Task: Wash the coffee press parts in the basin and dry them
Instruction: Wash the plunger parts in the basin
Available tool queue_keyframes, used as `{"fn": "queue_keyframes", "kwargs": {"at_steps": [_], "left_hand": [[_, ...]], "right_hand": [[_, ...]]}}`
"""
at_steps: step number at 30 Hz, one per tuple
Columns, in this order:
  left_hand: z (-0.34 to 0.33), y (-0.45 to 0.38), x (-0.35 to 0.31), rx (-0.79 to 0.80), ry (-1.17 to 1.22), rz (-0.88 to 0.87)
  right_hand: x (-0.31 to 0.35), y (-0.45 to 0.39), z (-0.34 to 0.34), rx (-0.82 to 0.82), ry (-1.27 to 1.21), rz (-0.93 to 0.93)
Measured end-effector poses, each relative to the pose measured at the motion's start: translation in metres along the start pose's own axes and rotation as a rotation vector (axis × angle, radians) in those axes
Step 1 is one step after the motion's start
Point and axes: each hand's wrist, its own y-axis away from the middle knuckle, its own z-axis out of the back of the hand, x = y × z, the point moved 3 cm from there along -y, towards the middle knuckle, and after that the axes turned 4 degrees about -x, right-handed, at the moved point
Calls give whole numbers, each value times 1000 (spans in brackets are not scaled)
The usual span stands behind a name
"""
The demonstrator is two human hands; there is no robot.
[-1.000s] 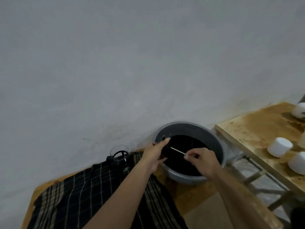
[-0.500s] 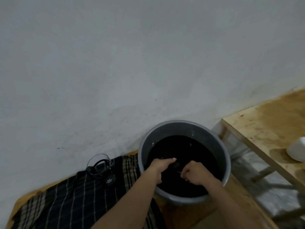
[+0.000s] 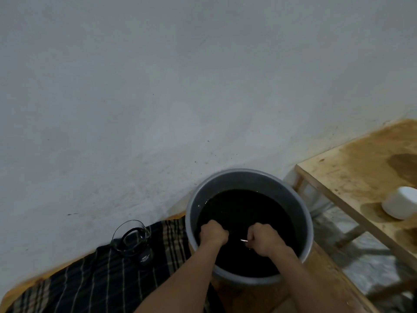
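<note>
Grey round basin (image 3: 249,180), dark water; right hand (image 3: 264,239) grips thin metal rod (image 3: 243,240); left hand (image 3: 213,232) fisted, contents unclear.

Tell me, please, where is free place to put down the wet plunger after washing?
The plaid cloth is bare in front of the glass carafe, left of the basin. The wooden shelf is bare between its left edge and the white cup. The basin is crowded: the left hand and right hand with the metal rod fill it.

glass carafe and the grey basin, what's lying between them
In the head view, only the dark checked cloth lies between the glass carafe and the basin.
</note>
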Motion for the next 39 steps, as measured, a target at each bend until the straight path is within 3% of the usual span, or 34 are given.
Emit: {"fn": "queue_keyframes", "kwargs": {"at_steps": [5, 7, 11, 14, 16, 18, 21, 24, 27, 30, 33, 34, 37, 39], "left_hand": [[4, -4, -2, -76, 44, -11], [6, -1, -1, -110, -2, -22], [3, 6, -2, -60, -106, -22], [-4, 6, -2, 53, -62, 12], [-7, 5, -2, 106, 19, 10], [-6, 0, -4, 96, 85, -23], [-5, -4, -3, -23, -48, -86], [-3, -1, 0, -100, -320, -115], [-6, -1, -1, -115, -402, -119], [-6, -10, 0, -23, -96, -11], [-12, -14, 1, 163, 498, 169], [-13, -14, 2, 165, 556, 213], [-13, -23, 5, 29, 390, 130], [-8, -15, 3, -76, 157, 58]], "right_hand": [[-13, 3, -13, 315, -412, -104], [-13, 6, -16, 355, -422, -112], [-10, 4, -8, 102, -118, -39], [-6, 4, -4, -88, -9, -85], [-8, 3, -6, -58, 10, -90], [-10, 3, -10, 103, -60, -61], [-7, 7, -12, 327, -285, 47], [-4, 5, -8, 181, -182, 119], [-2, 2, -4, -25, -1, 220], [-2, 3, -7, 43, -61, 262], [1, 3, -10, 244, -413, 116], [2, 2, -11, 295, -493, 66], [2, 3, -14, 355, -542, 15], [-2, 1, -13, 252, -354, 61]]}}
